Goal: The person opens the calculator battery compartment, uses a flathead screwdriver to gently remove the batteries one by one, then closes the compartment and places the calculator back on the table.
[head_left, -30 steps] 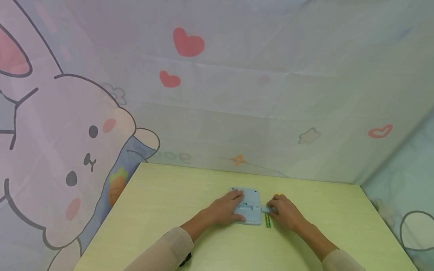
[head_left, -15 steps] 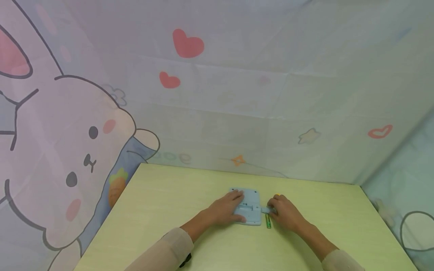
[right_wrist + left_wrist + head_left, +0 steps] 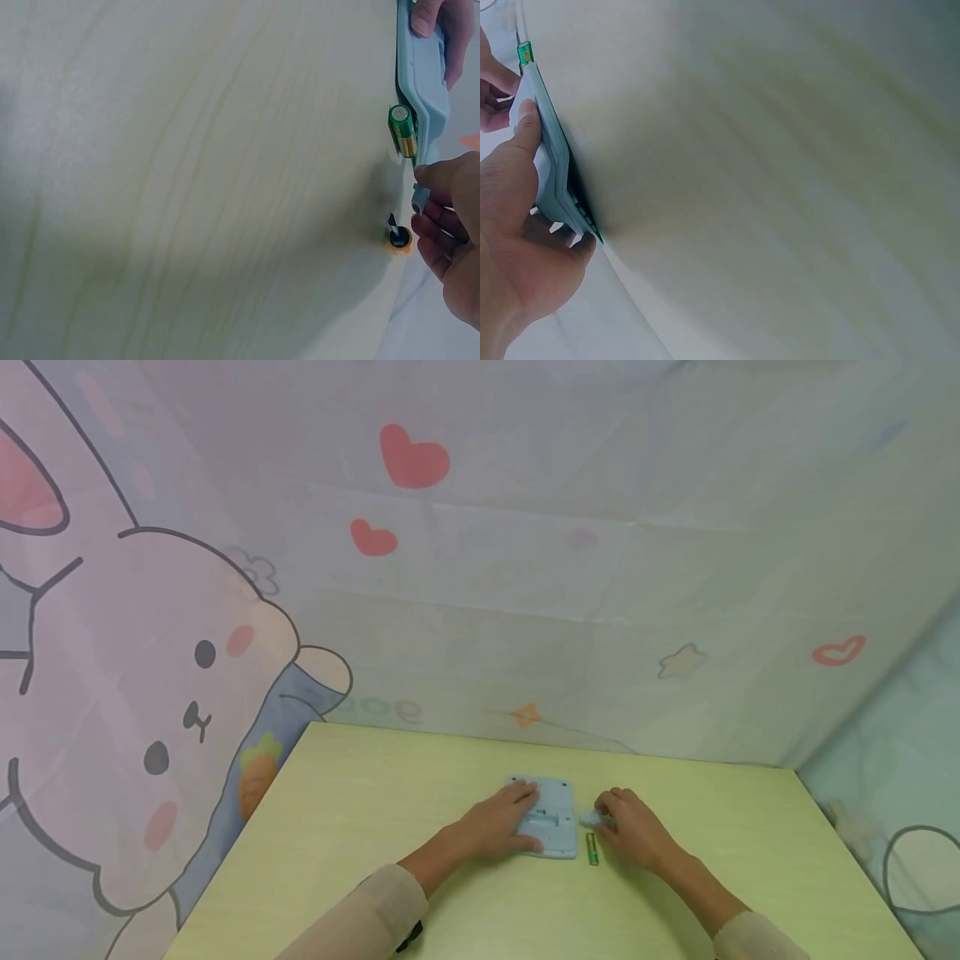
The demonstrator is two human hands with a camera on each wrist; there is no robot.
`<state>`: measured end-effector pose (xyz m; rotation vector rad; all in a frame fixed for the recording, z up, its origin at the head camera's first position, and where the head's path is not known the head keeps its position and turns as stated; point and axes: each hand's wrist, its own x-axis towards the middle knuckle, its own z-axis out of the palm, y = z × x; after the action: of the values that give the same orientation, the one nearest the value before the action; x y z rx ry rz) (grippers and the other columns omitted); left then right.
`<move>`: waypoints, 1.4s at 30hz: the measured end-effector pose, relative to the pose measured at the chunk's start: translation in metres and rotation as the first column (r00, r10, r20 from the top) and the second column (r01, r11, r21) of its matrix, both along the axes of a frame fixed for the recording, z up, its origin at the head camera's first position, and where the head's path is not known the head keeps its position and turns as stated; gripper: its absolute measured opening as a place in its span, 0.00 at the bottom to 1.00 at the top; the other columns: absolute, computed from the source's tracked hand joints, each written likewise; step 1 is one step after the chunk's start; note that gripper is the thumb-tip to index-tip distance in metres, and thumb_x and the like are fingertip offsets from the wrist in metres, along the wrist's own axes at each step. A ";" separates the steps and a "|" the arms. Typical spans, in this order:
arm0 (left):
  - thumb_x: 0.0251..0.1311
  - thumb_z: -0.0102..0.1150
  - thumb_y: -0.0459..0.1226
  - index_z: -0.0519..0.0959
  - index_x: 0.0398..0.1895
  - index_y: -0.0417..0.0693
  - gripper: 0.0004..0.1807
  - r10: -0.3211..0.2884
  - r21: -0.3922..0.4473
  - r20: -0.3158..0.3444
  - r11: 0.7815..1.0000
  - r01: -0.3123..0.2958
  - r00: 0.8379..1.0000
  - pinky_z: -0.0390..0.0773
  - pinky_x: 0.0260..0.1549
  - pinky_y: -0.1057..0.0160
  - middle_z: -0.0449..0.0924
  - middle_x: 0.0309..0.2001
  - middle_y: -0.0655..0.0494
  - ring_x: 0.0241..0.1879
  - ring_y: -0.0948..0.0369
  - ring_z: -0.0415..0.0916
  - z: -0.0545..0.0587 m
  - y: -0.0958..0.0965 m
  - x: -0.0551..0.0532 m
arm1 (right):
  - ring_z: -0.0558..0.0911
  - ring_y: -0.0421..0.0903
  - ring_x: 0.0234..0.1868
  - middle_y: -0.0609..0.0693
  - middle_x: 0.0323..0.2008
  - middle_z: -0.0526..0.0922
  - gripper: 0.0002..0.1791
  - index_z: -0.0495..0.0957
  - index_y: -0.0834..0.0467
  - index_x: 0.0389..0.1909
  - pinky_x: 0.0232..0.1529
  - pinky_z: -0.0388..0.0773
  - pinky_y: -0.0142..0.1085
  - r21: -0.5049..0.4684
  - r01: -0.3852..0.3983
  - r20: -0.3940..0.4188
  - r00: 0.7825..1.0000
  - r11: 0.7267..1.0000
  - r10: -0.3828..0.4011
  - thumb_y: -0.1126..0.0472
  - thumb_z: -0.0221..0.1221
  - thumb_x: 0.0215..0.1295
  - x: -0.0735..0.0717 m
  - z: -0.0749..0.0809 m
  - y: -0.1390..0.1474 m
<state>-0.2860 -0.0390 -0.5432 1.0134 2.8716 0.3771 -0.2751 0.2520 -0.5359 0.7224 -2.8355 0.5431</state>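
Note:
A light blue calculator lies face down on the table, the battery recess in its back uncovered. My left hand grips its left part, thumb at the near edge and fingers toward the far edge; the left wrist view has the thumb on the casing. Just right of the calculator, my right hand pinches a small light blue battery cover between thumb and fingers. One green battery lies between the calculator and my right hand.
Beyond the right hand, a small orange and black thing with a metal tip lies on the table; the hand hides it in the head view. A printed cloth hangs behind the table's far edge.
My right hand has drawn the battery cover slightly right, so a gap now shows between it and the calculator. The left hand and calculator stay nearly still.

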 end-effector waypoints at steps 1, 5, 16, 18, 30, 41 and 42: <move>0.70 0.58 0.65 0.58 0.85 0.46 0.50 0.001 0.001 0.002 1.000 -0.001 1.000 0.60 0.77 0.57 0.53 0.85 0.54 0.83 0.55 0.48 0.000 0.000 0.000 | 0.78 0.48 0.44 0.49 0.39 0.80 0.11 0.82 0.62 0.45 0.46 0.80 0.47 -0.004 0.003 0.005 1.000 1.000 -0.003 0.67 0.71 0.65 0.000 0.001 0.000; 0.71 0.58 0.65 0.58 0.85 0.46 0.50 0.002 0.005 0.007 1.000 -0.002 1.000 0.59 0.77 0.57 0.52 0.85 0.54 0.84 0.54 0.48 0.000 0.000 -0.001 | 0.78 0.48 0.45 0.49 0.40 0.81 0.11 0.82 0.62 0.47 0.46 0.81 0.46 -0.014 0.006 0.015 1.000 1.000 -0.006 0.67 0.71 0.66 0.001 0.003 -0.001; 0.70 0.59 0.63 0.60 0.84 0.45 0.49 0.001 0.026 0.005 1.000 -0.001 1.000 0.63 0.76 0.55 0.55 0.84 0.54 0.83 0.54 0.51 0.005 -0.002 0.001 | 0.79 0.46 0.43 0.48 0.39 0.82 0.11 0.83 0.62 0.46 0.46 0.81 0.45 -0.049 0.025 0.014 1.000 0.999 -0.024 0.66 0.72 0.65 -0.003 0.006 -0.004; 0.70 0.60 0.63 0.61 0.84 0.46 0.49 0.001 0.026 0.003 1.000 -0.001 1.000 0.64 0.75 0.55 0.56 0.83 0.54 0.83 0.54 0.51 0.006 -0.002 0.001 | 0.79 0.45 0.43 0.48 0.39 0.82 0.11 0.83 0.61 0.46 0.45 0.81 0.44 -0.054 0.026 0.016 1.000 0.998 -0.025 0.66 0.72 0.65 -0.003 0.008 -0.005; 0.71 0.57 0.65 0.62 0.84 0.48 0.47 0.000 0.009 -0.010 1.000 0.000 1.000 0.67 0.73 0.54 0.57 0.83 0.54 0.82 0.55 0.53 0.006 -0.002 -0.001 | 0.80 0.45 0.43 0.49 0.41 0.84 0.12 0.84 0.60 0.46 0.45 0.83 0.44 -0.104 0.025 0.001 1.000 0.994 -0.025 0.66 0.73 0.64 -0.001 0.013 -0.011; 0.73 0.55 0.65 0.61 0.84 0.50 0.46 0.004 0.000 -0.004 1.000 -0.004 1.000 0.72 0.70 0.51 0.55 0.84 0.56 0.82 0.54 0.52 0.004 -0.002 0.001 | 0.80 0.44 0.42 0.48 0.41 0.84 0.12 0.84 0.59 0.45 0.45 0.82 0.43 -0.130 0.011 -0.007 1.000 0.991 -0.012 0.66 0.74 0.63 0.000 0.015 -0.017; 0.73 0.55 0.64 0.61 0.84 0.50 0.45 0.005 0.002 -0.003 1.000 -0.005 1.000 0.72 0.70 0.50 0.55 0.84 0.56 0.82 0.54 0.52 0.005 -0.002 0.001 | 0.80 0.44 0.42 0.49 0.41 0.84 0.12 0.84 0.59 0.45 0.45 0.82 0.43 -0.133 0.010 -0.007 1.000 0.991 -0.011 0.66 0.74 0.63 0.000 0.016 -0.018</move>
<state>-0.2853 -0.0413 -0.5386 1.0088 2.8778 0.3795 -0.2752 0.2343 -0.5202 0.6832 -2.7620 0.7184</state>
